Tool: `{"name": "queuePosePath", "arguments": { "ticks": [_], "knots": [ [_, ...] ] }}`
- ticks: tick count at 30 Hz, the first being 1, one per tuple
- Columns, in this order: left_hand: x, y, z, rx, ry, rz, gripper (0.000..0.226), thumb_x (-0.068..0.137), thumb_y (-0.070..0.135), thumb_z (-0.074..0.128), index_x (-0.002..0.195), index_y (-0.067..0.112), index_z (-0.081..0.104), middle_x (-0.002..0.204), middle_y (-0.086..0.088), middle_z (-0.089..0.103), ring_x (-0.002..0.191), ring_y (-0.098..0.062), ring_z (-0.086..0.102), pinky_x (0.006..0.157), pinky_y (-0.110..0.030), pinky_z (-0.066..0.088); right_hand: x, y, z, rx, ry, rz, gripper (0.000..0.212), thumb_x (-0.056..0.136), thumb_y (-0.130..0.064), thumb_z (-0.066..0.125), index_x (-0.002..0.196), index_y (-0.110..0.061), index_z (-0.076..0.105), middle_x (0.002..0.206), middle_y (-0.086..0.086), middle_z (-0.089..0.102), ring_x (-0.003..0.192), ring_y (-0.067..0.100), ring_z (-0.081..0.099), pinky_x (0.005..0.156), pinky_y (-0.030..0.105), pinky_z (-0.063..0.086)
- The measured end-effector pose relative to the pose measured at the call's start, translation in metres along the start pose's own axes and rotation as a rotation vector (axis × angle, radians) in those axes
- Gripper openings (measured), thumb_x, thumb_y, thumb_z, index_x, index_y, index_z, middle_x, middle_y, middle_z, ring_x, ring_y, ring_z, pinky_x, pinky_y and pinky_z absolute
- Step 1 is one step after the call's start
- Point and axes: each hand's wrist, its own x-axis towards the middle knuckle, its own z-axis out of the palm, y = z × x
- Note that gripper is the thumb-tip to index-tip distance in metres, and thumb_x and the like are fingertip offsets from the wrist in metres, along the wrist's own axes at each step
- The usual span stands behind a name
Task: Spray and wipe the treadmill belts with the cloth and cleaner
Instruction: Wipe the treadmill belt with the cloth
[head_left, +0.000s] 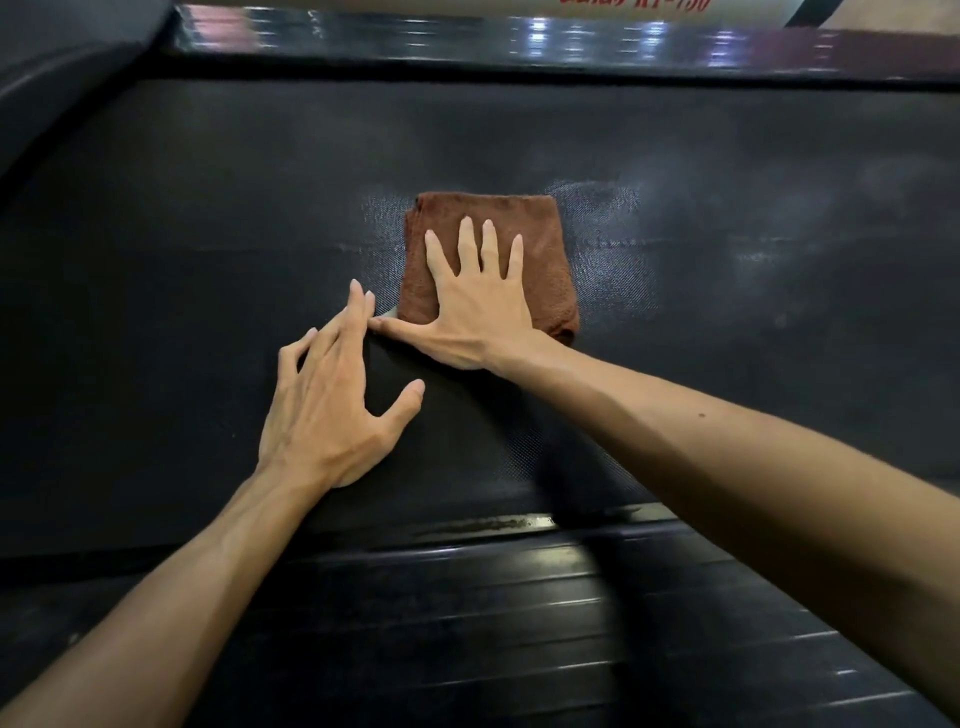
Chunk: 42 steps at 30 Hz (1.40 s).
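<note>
A folded brown cloth (540, 244) lies flat on the black textured treadmill belt (208, 260), near the middle of the view. My right hand (472, 306) presses down on the cloth with its fingers spread and its thumb stretched out to the left on the belt. My left hand (332, 405) rests on the belt just left of and below the cloth, fingers apart, holding nothing; its fingertips nearly meet my right thumb. Wet, shiny patches show on the belt around and to the right of the cloth. No cleaner bottle is in view.
A glossy black side rail (519, 47) runs along the far edge of the belt. A ribbed black side rail (519, 597) lies along the near edge, under my forearms. A dark raised cover (62, 67) sits at the upper left.
</note>
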Motion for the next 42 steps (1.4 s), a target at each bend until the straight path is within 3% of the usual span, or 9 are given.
{"name": "queuePosePath", "arguments": {
  "ticks": [6, 10, 23, 32, 37, 42],
  "knots": [
    [-0.001, 0.001, 0.000, 0.015, -0.011, 0.002, 0.103, 0.083, 0.072, 0.034, 0.164, 0.017, 0.003, 0.169, 0.008, 0.018, 0.152, -0.006, 0.021, 0.124, -0.034, 0.013, -0.002, 0.000, -0.001, -0.014, -0.012, -0.007, 0.130, 0.071, -0.102, 0.034, 0.166, -0.019, 0.005, 0.171, 0.023, -0.003, 0.157, 0.043, -0.012, 0.121, 0.067, -0.010],
    [0.000, 0.001, 0.000, 0.031, -0.015, -0.006, 0.105, 0.083, 0.072, 0.035, 0.164, 0.016, 0.000, 0.169, 0.007, 0.020, 0.153, -0.008, 0.022, 0.124, -0.034, 0.013, 0.000, 0.000, 0.000, -0.003, -0.008, 0.003, 0.118, 0.080, -0.097, 0.028, 0.166, -0.020, 0.005, 0.171, 0.022, -0.004, 0.157, 0.043, -0.013, 0.121, 0.066, -0.011],
    [0.000, 0.001, -0.002, -0.001, -0.027, -0.004, 0.109, 0.080, 0.072, 0.038, 0.164, 0.017, -0.005, 0.168, 0.009, 0.021, 0.152, -0.007, 0.023, 0.123, -0.033, 0.012, 0.001, 0.001, 0.003, -0.024, -0.022, 0.006, 0.131, 0.069, -0.103, 0.033, 0.166, -0.019, 0.005, 0.171, 0.023, -0.003, 0.156, 0.044, -0.012, 0.121, 0.069, -0.009],
    [-0.001, 0.000, -0.002, 0.040, -0.040, -0.030, 0.103, 0.083, 0.073, 0.035, 0.164, 0.018, 0.003, 0.169, 0.003, 0.019, 0.152, -0.010, 0.020, 0.123, -0.034, 0.012, 0.018, 0.020, -0.004, 0.060, 0.000, 0.062, 0.095, 0.087, -0.090, 0.019, 0.165, -0.037, 0.013, 0.174, 0.007, 0.000, 0.159, 0.032, -0.012, 0.121, 0.064, -0.015],
    [0.000, 0.001, -0.002, 0.043, -0.056, -0.027, 0.093, 0.085, 0.069, 0.035, 0.163, 0.023, 0.017, 0.166, 0.003, 0.029, 0.153, -0.009, 0.020, 0.123, -0.037, 0.013, 0.052, 0.075, -0.022, 0.099, -0.046, 0.338, 0.071, 0.097, -0.077, 0.012, 0.162, -0.048, 0.014, 0.174, -0.003, 0.000, 0.157, 0.039, -0.014, 0.116, 0.070, -0.018],
    [0.002, 0.001, 0.000, 0.126, -0.075, -0.021, 0.082, 0.089, 0.066, 0.029, 0.160, 0.026, 0.028, 0.170, 0.012, 0.015, 0.155, -0.003, 0.011, 0.123, -0.036, 0.013, -0.029, 0.085, -0.016, 0.088, -0.054, 0.083, 0.055, 0.104, -0.062, 0.016, 0.159, -0.055, 0.015, 0.173, -0.014, 0.005, 0.160, 0.027, -0.006, 0.123, 0.063, -0.011]
  ]
}}
